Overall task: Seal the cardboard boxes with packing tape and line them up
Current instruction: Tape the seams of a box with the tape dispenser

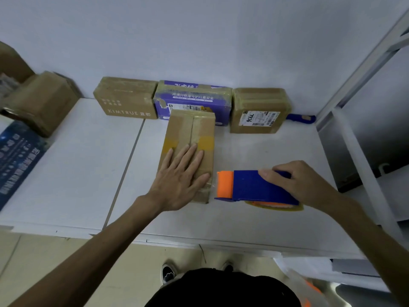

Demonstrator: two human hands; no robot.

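Observation:
A narrow brown cardboard box (pixel 190 134) lies lengthwise on the white table (pixel 77 173), with a yellow tape band across its top. My left hand (pixel 179 176) presses flat on its near half, fingers straight. My right hand (pixel 303 182) grips a blue and orange tape dispenser (pixel 250 185) just right of the box's near end, its orange end next to the box. Against the wall stand three boxes in a row: a brown KIMTRUE box (pixel 126 100), a purple printed box (pixel 194 98) and a brown labelled box (pixel 259 111).
More brown boxes (pixel 42 100) and a dark blue printed sheet (pixel 15 160) sit at the left. A blue handle (pixel 301 118) lies by the wall behind the labelled box. A grey metal shelf frame (pixel 363 129) bounds the right side. The table's front edge is close to me.

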